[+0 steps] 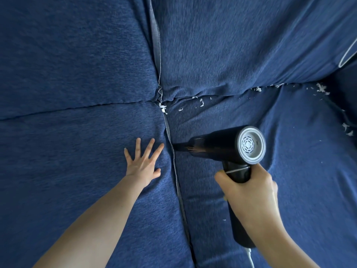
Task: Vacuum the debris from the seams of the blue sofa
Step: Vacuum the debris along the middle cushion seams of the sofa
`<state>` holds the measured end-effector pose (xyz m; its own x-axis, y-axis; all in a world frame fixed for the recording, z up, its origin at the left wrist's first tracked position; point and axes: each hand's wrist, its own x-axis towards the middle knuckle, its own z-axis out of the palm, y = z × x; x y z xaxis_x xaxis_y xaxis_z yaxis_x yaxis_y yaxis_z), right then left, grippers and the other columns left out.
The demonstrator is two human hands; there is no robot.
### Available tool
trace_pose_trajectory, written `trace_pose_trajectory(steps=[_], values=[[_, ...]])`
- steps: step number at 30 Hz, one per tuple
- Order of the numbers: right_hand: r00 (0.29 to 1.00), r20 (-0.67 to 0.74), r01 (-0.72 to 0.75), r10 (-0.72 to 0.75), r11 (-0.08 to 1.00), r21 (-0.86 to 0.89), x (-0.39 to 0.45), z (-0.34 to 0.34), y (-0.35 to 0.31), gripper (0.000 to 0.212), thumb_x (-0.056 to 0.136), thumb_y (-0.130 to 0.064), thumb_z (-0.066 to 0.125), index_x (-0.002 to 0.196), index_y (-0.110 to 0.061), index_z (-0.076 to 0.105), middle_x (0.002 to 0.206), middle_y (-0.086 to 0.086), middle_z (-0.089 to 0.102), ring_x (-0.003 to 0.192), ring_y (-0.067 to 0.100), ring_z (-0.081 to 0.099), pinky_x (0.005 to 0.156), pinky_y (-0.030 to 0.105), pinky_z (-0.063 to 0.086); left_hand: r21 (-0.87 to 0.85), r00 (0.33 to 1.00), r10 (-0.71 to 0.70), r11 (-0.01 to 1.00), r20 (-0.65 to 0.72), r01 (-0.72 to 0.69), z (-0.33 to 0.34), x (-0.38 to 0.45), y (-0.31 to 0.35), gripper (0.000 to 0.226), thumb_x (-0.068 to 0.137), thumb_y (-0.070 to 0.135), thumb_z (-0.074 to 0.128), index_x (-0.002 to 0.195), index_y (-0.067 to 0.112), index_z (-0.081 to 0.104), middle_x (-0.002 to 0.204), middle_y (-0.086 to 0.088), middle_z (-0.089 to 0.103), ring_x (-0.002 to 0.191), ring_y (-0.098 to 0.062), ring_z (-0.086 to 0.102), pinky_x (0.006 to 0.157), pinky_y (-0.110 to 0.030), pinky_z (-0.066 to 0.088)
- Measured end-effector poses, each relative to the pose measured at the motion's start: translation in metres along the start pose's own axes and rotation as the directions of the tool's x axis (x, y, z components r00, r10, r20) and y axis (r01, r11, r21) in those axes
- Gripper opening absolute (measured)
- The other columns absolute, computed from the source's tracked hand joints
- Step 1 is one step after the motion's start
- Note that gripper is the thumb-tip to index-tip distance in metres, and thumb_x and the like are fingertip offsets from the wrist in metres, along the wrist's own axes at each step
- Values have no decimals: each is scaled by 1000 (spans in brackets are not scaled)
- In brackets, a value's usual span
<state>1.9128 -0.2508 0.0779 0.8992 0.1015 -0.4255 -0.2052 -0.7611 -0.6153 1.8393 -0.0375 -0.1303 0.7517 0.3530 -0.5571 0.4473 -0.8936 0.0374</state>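
The blue sofa [77, 64] fills the view, its cushions meeting at a cross of seams. My right hand [251, 192] grips the handle of a black handheld vacuum [222, 146] with a grey rear cap; its narrow nozzle touches the vertical seam [174, 171] between the two seat cushions. My left hand [144, 161] lies flat with fingers spread on the left seat cushion, just beside that seam. White debris [163, 108] sits where the seams cross, and more white bits [201, 102] are scattered along the horizontal seam to the right.
More white scraps [321, 88] lie at the far right seam and on the right cushion. A white cord [347, 55] loops at the upper right edge. Another white cable [251, 257] hangs from the vacuum's handle base.
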Motion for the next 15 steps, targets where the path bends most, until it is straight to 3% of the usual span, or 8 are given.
trace_pose_trajectory(steps=[15], values=[[998,-30,58,-56,997,50,53,41,-42,25,66,-44,64,76,-22,56,66,1,67,77,25,66,77,43,56,20,994,8,1000,-108,-6,-8,40,-15,73,95,62,31,148,44,-15,158,7,-27,140,-38,-32,107,-72,-7]])
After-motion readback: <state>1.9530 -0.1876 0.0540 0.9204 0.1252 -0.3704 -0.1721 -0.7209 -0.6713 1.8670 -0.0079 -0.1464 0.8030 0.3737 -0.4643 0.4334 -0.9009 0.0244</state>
